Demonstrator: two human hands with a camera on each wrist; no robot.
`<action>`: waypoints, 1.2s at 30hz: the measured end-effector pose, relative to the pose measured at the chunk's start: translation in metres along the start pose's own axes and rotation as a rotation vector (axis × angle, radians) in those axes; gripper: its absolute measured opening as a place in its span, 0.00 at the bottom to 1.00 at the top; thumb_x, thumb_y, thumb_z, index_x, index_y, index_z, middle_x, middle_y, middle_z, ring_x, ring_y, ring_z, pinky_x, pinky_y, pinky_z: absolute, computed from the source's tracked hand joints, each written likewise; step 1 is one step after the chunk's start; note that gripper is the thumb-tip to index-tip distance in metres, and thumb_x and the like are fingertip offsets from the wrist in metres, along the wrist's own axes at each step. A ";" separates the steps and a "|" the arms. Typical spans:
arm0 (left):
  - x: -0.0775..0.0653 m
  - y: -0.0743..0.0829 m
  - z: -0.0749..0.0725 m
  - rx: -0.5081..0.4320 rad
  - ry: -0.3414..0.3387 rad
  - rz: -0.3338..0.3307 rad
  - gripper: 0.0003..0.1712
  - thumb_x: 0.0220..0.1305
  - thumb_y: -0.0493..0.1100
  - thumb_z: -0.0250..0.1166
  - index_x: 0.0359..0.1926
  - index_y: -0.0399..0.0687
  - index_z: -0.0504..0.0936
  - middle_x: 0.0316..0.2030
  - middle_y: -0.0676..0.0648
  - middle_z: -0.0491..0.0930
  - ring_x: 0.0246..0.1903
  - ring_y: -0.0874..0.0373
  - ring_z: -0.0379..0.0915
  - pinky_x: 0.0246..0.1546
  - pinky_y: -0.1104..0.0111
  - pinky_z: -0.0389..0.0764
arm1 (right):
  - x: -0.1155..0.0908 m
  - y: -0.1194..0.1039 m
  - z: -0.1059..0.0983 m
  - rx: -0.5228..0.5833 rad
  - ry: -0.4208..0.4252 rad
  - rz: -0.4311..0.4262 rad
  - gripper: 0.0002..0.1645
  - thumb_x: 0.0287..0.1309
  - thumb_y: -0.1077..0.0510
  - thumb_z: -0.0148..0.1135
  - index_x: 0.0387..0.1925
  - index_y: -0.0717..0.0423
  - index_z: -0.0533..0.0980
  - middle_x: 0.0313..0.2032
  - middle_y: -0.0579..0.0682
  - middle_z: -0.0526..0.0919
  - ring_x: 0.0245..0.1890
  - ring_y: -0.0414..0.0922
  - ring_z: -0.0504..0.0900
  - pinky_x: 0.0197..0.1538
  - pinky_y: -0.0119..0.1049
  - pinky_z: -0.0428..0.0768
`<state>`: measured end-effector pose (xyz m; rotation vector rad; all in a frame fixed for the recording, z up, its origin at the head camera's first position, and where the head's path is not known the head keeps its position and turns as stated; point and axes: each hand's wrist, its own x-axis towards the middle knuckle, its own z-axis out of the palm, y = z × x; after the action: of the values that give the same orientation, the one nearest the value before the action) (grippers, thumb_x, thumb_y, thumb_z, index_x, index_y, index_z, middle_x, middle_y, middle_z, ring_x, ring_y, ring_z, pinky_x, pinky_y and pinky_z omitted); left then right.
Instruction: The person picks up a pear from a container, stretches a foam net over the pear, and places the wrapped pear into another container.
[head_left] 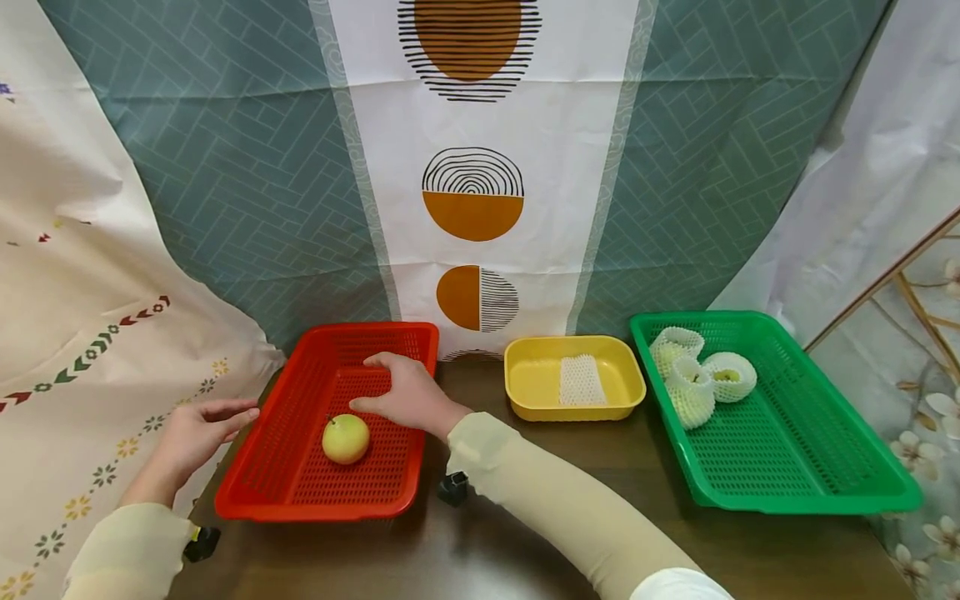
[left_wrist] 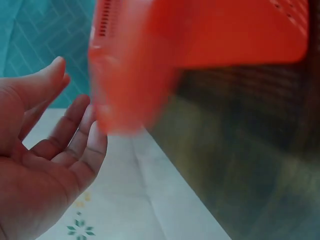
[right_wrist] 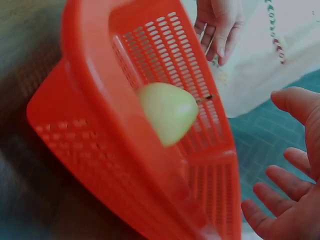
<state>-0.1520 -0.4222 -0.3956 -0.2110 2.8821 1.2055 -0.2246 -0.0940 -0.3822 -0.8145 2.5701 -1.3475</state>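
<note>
A yellow-green pear [head_left: 346,439] with a thin dark stem lies inside the red basket [head_left: 322,510]; its side and stem show in the right wrist view. Over the basket, just beyond and to the right of the pear, my right hand [head_left: 408,393] is spread with thumb and fingers apart, holding nothing. My left hand [head_left: 197,435] is at the basket's left edge, fingertips right at the rim, with its fingers loosely extended. In the left wrist view that hand [left_wrist: 55,145] shows its palm beside the blurred red rim.
A yellow tray [head_left: 525,410] at the back middle holds a white foam net sleeve [head_left: 582,380]. On the right, a green basket [head_left: 795,502] contains three fruits in foam nets [head_left: 690,392]. Patterned cloths [head_left: 480,125] hang behind and beside the dark table [head_left: 540,508].
</note>
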 end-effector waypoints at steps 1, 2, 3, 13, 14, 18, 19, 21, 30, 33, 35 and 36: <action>-0.001 -0.004 0.001 0.002 -0.010 -0.009 0.30 0.60 0.60 0.61 0.56 0.45 0.78 0.46 0.59 0.81 0.36 0.79 0.76 0.37 0.71 0.82 | 0.002 -0.002 0.005 -0.015 -0.009 -0.002 0.38 0.45 0.38 0.69 0.58 0.42 0.69 0.53 0.37 0.76 0.50 0.35 0.74 0.55 0.32 0.76; -0.001 -0.007 0.001 -0.001 -0.021 -0.014 0.30 0.60 0.59 0.61 0.56 0.45 0.78 0.47 0.57 0.81 0.36 0.78 0.76 0.37 0.71 0.82 | 0.004 -0.004 0.011 -0.027 -0.021 -0.006 0.38 0.45 0.38 0.69 0.58 0.41 0.68 0.53 0.36 0.75 0.51 0.35 0.74 0.55 0.31 0.75; -0.002 -0.011 0.001 -0.015 -0.033 -0.023 0.30 0.60 0.58 0.61 0.56 0.44 0.78 0.48 0.56 0.81 0.36 0.77 0.77 0.37 0.71 0.82 | 0.005 -0.006 0.016 -0.035 -0.038 -0.010 0.38 0.45 0.38 0.69 0.59 0.40 0.68 0.54 0.36 0.75 0.53 0.35 0.73 0.55 0.31 0.75; -0.005 -0.031 0.001 -0.189 -0.104 -0.037 0.31 0.61 0.54 0.62 0.58 0.39 0.75 0.42 0.72 0.77 0.39 0.72 0.79 0.39 0.71 0.82 | 0.020 -0.025 0.055 -0.170 -0.185 -0.017 0.44 0.41 0.38 0.71 0.61 0.38 0.65 0.57 0.33 0.73 0.53 0.32 0.73 0.53 0.27 0.75; -0.005 -0.032 0.002 -0.207 -0.110 -0.045 0.31 0.60 0.54 0.62 0.58 0.39 0.74 0.42 0.72 0.78 0.39 0.72 0.79 0.39 0.72 0.82 | 0.021 -0.027 0.057 -0.191 -0.201 -0.014 0.44 0.40 0.38 0.71 0.61 0.38 0.65 0.57 0.33 0.73 0.53 0.32 0.73 0.52 0.27 0.75; -0.004 -0.035 0.003 -0.271 -0.143 -0.094 0.31 0.61 0.54 0.62 0.60 0.41 0.73 0.43 0.70 0.79 0.40 0.72 0.79 0.40 0.73 0.81 | 0.027 -0.032 0.067 -0.279 -0.267 -0.016 0.47 0.39 0.36 0.71 0.63 0.36 0.63 0.57 0.32 0.73 0.52 0.31 0.73 0.53 0.26 0.75; -0.004 -0.036 0.004 -0.277 -0.148 -0.105 0.31 0.61 0.55 0.62 0.60 0.42 0.73 0.43 0.69 0.80 0.40 0.72 0.78 0.40 0.73 0.81 | 0.028 -0.034 0.069 -0.302 -0.283 -0.017 0.48 0.38 0.35 0.71 0.63 0.36 0.63 0.57 0.31 0.73 0.52 0.31 0.73 0.53 0.26 0.75; -0.003 -0.037 0.004 -0.283 -0.161 -0.123 0.32 0.60 0.56 0.61 0.61 0.43 0.72 0.43 0.68 0.80 0.41 0.73 0.78 0.41 0.73 0.81 | 0.030 -0.037 0.074 -0.345 -0.316 -0.015 0.49 0.38 0.35 0.71 0.64 0.35 0.62 0.58 0.31 0.72 0.53 0.32 0.73 0.55 0.26 0.73; 0.003 -0.029 0.008 -0.272 -0.180 -0.149 0.32 0.60 0.58 0.61 0.61 0.46 0.72 0.44 0.69 0.79 0.41 0.73 0.77 0.42 0.73 0.80 | 0.036 -0.039 0.091 -0.427 -0.393 0.037 0.46 0.36 0.40 0.75 0.60 0.33 0.66 0.55 0.30 0.74 0.47 0.30 0.74 0.52 0.26 0.75; 0.005 -0.026 0.008 -0.302 -0.184 -0.154 0.31 0.60 0.56 0.62 0.60 0.46 0.73 0.42 0.68 0.81 0.41 0.71 0.79 0.42 0.72 0.80 | 0.036 -0.033 0.090 -0.414 -0.393 0.056 0.40 0.37 0.45 0.76 0.56 0.36 0.70 0.50 0.32 0.77 0.42 0.30 0.74 0.47 0.25 0.76; 0.007 -0.026 0.007 -0.317 -0.188 -0.157 0.30 0.60 0.55 0.62 0.60 0.47 0.74 0.42 0.69 0.81 0.41 0.70 0.79 0.42 0.72 0.81 | 0.036 -0.029 0.087 -0.410 -0.408 0.069 0.36 0.39 0.47 0.75 0.54 0.37 0.72 0.49 0.33 0.77 0.39 0.31 0.74 0.43 0.25 0.76; 0.007 -0.026 0.007 -0.322 -0.191 -0.157 0.30 0.60 0.55 0.62 0.60 0.47 0.74 0.42 0.69 0.81 0.41 0.69 0.80 0.42 0.72 0.81 | 0.036 -0.027 0.085 -0.414 -0.414 0.073 0.34 0.40 0.48 0.75 0.53 0.38 0.73 0.47 0.33 0.78 0.38 0.31 0.74 0.40 0.25 0.76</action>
<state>-0.1563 -0.4365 -0.4192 -0.2999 2.4491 1.5562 -0.2147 -0.1864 -0.4067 -0.9293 2.5271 -0.5495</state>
